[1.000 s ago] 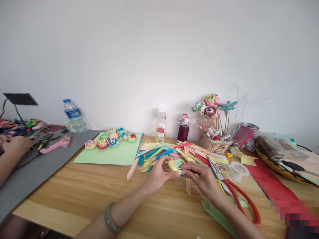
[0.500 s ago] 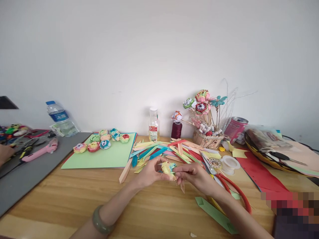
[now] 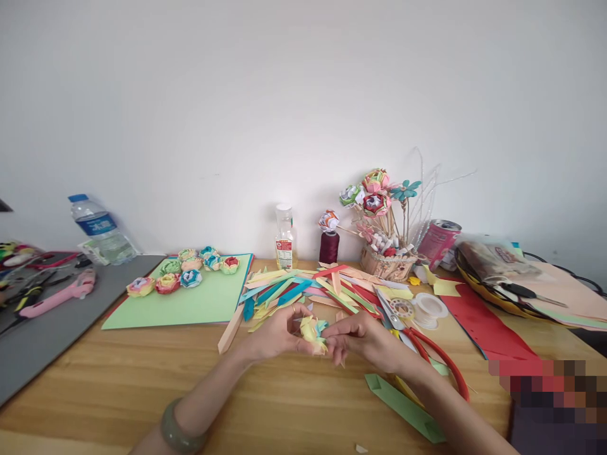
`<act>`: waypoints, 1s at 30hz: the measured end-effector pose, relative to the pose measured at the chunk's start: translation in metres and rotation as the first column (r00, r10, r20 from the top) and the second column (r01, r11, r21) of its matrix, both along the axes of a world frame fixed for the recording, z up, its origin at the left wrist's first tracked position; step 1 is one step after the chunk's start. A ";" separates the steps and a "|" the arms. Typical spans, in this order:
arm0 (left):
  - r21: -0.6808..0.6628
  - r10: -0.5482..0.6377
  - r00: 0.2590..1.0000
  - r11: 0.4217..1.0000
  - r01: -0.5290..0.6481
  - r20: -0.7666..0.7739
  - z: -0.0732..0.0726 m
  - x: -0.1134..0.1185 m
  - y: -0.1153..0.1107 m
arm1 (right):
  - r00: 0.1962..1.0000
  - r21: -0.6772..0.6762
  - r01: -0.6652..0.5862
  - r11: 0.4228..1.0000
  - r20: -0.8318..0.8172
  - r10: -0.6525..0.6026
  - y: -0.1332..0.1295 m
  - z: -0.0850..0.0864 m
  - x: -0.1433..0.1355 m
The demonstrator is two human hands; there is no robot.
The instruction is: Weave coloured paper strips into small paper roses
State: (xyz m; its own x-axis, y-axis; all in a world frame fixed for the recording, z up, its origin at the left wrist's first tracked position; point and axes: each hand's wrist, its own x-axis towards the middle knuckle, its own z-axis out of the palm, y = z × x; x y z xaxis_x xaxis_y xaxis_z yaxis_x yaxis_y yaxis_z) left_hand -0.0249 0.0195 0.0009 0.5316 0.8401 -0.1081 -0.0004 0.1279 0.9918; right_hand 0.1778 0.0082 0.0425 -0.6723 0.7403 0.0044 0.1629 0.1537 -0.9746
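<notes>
Between my two hands, over the front of the wooden table, is a yellow and light blue folded paper flower (image 3: pixel 311 332). My left hand (image 3: pixel 276 332) grips it from the left, thumb below and fingers behind. From the right, my right hand (image 3: pixel 361 338) pinches at its blue side with thumb and fingertips; what exactly lies in that pinch is too small to tell. Just behind the hands spreads a pile of coloured paper strips (image 3: pixel 289 291). Red-handled scissors (image 3: pixel 446 363) lie partly under my right forearm, beside a folded green strip (image 3: pixel 401 404).
Several finished paper flowers (image 3: pixel 167 283) sit on green paper (image 3: pixel 175 309) at the left. Farther left are a pink glue gun (image 3: pixel 61 296) and a water bottle (image 3: pixel 102 230). A glue bottle (image 3: pixel 284 243), thread spool (image 3: pixel 329 248), flower basket (image 3: pixel 386 262) and pink can (image 3: pixel 439 243) line the wall.
The whole view has shifted slightly, so things sit a little farther left. Both hands still hold the paper flower, which is turned a little; the right fingers have moved slightly on its side.
</notes>
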 end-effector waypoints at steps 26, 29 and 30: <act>-0.032 0.044 0.999 0.999 -0.043 0.030 0.007 0.006 -0.005 | 0.934 0.535 0.111 0.837 0.231 -0.272 0.001 -0.014 -0.004; -0.024 0.107 0.992 0.994 -0.106 0.060 0.006 0.006 -0.004 | 0.926 0.647 0.144 0.749 0.179 -0.333 0.002 -0.017 -0.004; -0.021 0.117 0.992 0.993 -0.116 0.053 0.006 0.006 -0.004 | 0.921 0.685 0.148 0.714 0.168 -0.352 0.001 -0.018 -0.004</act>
